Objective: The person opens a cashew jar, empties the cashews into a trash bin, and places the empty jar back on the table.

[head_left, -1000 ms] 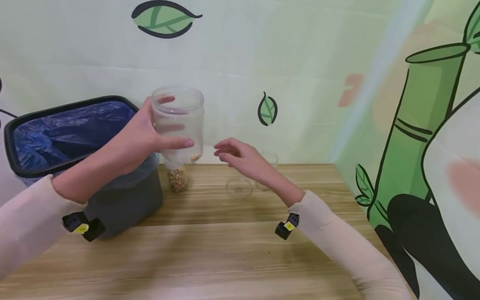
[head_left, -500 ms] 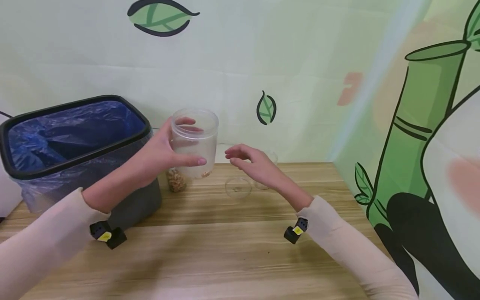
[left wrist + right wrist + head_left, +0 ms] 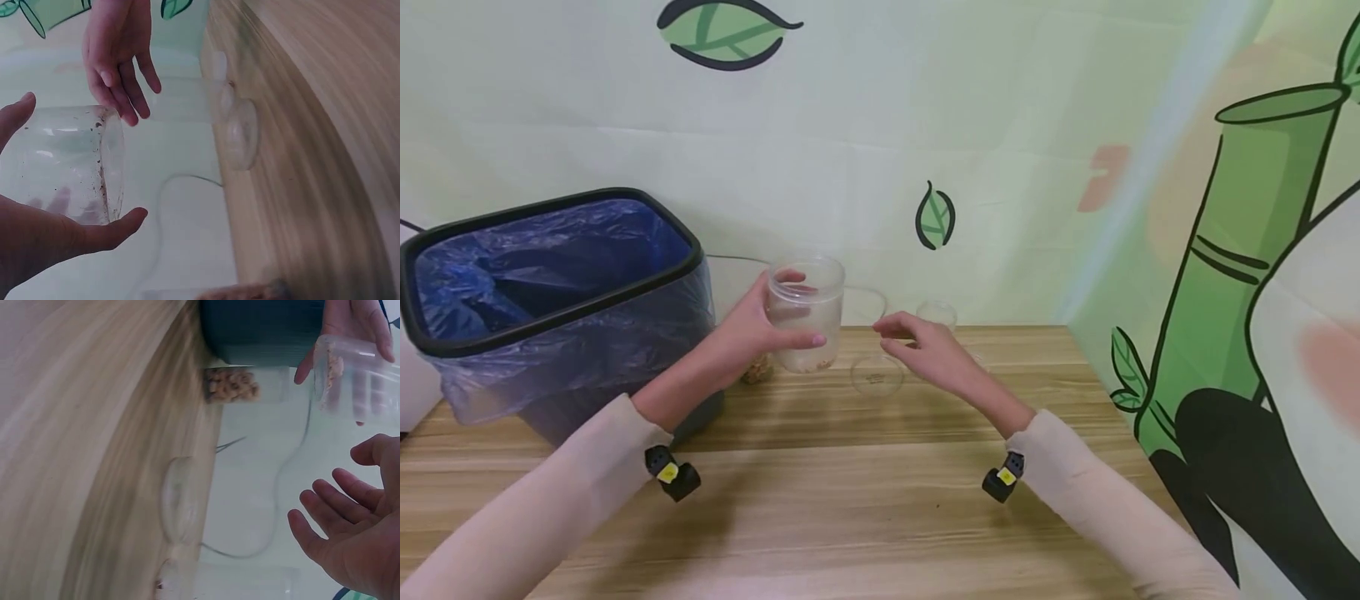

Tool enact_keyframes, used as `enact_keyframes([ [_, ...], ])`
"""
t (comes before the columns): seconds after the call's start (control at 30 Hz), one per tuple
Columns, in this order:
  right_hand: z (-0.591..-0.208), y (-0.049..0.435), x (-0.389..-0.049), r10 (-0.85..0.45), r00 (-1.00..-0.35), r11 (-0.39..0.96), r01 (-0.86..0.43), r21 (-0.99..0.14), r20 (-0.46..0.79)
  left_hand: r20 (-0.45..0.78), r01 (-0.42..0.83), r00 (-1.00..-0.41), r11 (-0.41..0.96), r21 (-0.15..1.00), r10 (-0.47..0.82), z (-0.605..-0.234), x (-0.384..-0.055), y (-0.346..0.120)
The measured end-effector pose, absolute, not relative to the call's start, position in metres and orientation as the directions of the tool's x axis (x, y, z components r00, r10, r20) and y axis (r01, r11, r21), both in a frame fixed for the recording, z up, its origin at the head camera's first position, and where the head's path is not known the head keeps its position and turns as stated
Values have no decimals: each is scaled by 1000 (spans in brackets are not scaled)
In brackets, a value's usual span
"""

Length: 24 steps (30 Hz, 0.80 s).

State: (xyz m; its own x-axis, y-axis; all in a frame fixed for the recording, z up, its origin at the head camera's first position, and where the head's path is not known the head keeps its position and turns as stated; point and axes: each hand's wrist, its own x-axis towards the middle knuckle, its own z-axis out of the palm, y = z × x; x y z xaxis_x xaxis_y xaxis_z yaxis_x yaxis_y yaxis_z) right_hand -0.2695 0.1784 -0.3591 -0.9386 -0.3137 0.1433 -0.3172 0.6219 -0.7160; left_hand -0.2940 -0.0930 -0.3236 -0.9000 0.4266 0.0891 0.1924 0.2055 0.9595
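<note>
My left hand [image 3: 741,333] holds a clear plastic jar [image 3: 820,315] upright by its side, above the table, with thumb and fingers around it. A few brown crumbs [image 3: 334,370] lie at its bottom. To the right of that jar, my right hand [image 3: 928,352] hovers with relaxed fingers and holds nothing. Below and between the hands, a clear round lid [image 3: 877,379] lies on the table. Behind my left hand stands a second clear jar, partly filled with tan nut-like pieces [image 3: 232,385]. Another clear jar [image 3: 937,313] stands behind my right hand, mostly hidden by it.
A dark grey bin [image 3: 696,417] with a black rim and a blue bag [image 3: 572,250] stands on the left of the wooden table [image 3: 850,517]. Along the printed wall cloth at the back runs a thin cable [image 3: 275,506].
My left hand has carried the jar down and to the right, away from the bin. My right hand has moved slightly right and lower, its fingers still relaxed.
</note>
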Motion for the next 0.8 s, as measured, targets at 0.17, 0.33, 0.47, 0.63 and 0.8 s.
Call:
enact_keyframes([
  [0.17, -371, 180, -270, -313, -939, 629, -317, -710, 142, 88, 177, -910, 186, 966, 406, -350, -304, -86],
  [0.33, -383, 183, -271, -306, -943, 636, -305, -709, 130, 65, 158, -924, 221, 962, 377, -372, -306, -79],
  [0.47, -390, 184, -273, -310, -940, 645, -317, -695, 141, 57, 157, -934, 263, 952, 354, -384, -307, -77],
  [0.63, -396, 186, -274, -323, -936, 665, -329, -670, 139, 67, 165, -945, 290, 943, 321, -395, -312, -76],
  [0.8, -402, 188, -275, -351, -926, 699, -356, -620, 137, 46, 137, -957, 304, 943, 288, -405, -315, -73],
])
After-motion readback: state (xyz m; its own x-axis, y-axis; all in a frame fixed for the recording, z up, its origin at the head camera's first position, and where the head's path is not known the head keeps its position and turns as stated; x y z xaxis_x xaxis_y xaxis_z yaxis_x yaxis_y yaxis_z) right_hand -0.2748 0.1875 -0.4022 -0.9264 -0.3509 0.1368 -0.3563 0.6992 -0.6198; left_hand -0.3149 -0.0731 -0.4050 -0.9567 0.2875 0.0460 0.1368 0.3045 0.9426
